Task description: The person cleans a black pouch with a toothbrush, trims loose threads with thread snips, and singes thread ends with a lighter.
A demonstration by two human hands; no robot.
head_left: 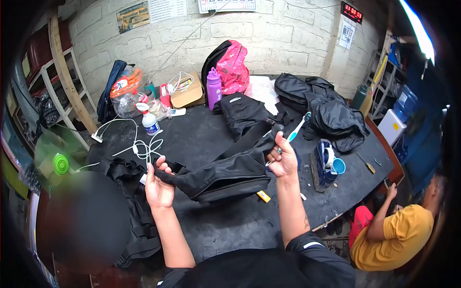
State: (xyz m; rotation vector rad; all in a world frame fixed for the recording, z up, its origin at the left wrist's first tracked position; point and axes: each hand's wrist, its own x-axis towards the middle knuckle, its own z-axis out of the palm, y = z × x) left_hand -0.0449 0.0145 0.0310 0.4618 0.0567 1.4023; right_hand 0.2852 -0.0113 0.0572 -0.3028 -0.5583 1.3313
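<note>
A black waist bag [225,175] is stretched out above the table between my two hands, its front zip pocket gaping. My left hand [161,187] is closed round the strap end at its left. At the other end, my right hand [284,161] grips the bag and also holds a toothbrush [297,130] with a turquoise and white handle, bristles pointing up. Below the bag, a small yellow object [263,196] lies on the table. Black straps [137,206] are heaped beside my left hand.
On the black table [211,230] are a spray bottle [150,120], a purple bottle [213,89], a pink bag [233,67], black bags [336,115], a blue cup [338,166] and a screwdriver [369,166]. One person [398,230] sits at right; a dark-capped head [86,221] is near left.
</note>
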